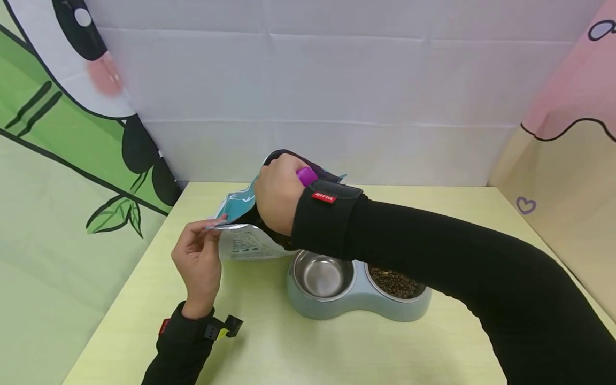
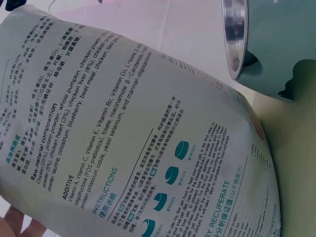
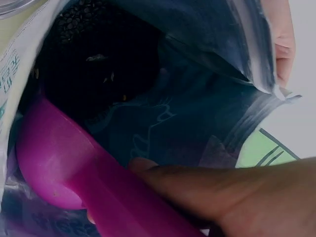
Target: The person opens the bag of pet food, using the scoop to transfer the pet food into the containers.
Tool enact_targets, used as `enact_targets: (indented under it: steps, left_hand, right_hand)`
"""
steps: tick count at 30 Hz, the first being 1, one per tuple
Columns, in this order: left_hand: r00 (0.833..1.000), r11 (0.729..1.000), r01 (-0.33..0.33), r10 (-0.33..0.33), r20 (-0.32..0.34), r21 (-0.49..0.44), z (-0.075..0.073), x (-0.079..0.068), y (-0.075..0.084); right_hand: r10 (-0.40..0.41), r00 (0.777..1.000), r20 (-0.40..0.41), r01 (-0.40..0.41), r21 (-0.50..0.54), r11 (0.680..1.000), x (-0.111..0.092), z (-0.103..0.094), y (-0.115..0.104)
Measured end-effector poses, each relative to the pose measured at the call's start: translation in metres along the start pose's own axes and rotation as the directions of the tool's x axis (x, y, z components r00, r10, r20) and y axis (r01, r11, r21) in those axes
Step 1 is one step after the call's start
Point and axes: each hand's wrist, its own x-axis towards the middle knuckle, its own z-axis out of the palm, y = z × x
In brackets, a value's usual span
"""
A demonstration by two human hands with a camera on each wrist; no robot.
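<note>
A pet food bag [image 1: 255, 243], silver-white on the near side with teal on the other, has its mouth spread open. My left hand [image 1: 199, 256] pinches the left corner of the bag's rim. Reaching into the mouth, my right hand [image 1: 281, 195] grips a purple scoop [image 3: 59, 153] by its handle. In the right wrist view the scoop's bowl is inside the bag, beside dark kibble [image 3: 79, 22]; what the bowl holds is hidden. Printed feeding text covers the bag side seen in the left wrist view.
Right of the bag, a blue-grey double pet bowl [image 1: 358, 299] stands on the pale table [image 1: 260, 353]. Its left steel bowl [image 1: 323, 275] shows bare metal; brown kibble [image 1: 397, 283] lies in the right one, partly behind my right sleeve. A cartoon-printed cloth [image 1: 337, 80] hangs behind.
</note>
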Motion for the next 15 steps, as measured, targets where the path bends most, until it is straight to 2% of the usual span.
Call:
enact_targets:
  steps: [6, 10, 15]
  left_hand:
    - [1.000, 1.000, 0.003, -0.003, 0.001, 0.011, 0.000, 0.000, 0.001]
    - [1.000, 1.000, 0.001, -0.001, 0.002, 0.021, 0.000, 0.001, 0.002]
    - [1.000, 1.000, 0.007, -0.007, 0.008, -0.019, 0.000, 0.000, 0.002]
  right_hand:
    - [0.010, 1.000, -0.002, -0.010, 0.048, 0.999, 0.008, 0.003, -0.004]
    - [-0.014, 1.000, -0.018, 0.015, 0.078, 0.997, 0.014, 0.009, -0.004]
    - [-0.052, 0.998, -0.040, 0.057, 0.125, 0.991, 0.018, 0.022, -0.004]
